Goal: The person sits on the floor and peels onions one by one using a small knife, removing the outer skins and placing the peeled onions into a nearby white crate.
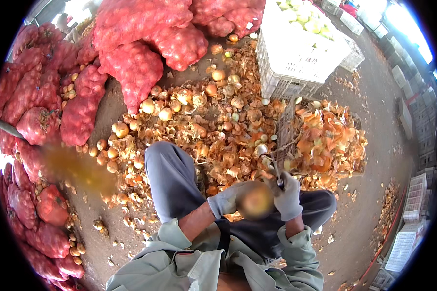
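My left hand (226,198), in a pale grey glove, is around a yellow-brown onion (256,200) in front of my lap. A blur covers much of the onion, so its peel and the fingertips behind it are unclear. My right hand (290,198), gloved alike, grips a small knife (276,169) beside the onion. The blade points away from me, and its dark handle is partly hidden in the fist. Just beyond the knife lies a pale onion (261,149) among loose onion skins (225,171).
Red mesh sacks of onions (142,69) are piled ahead and left. Ahead to the right, a white plastic crate (298,54) holds peeled onions. Nearer, a crate (287,134) overflows with skins. Unpeeled onions (121,130) lie on the floor left of my knee. More crates (404,243) line the right.
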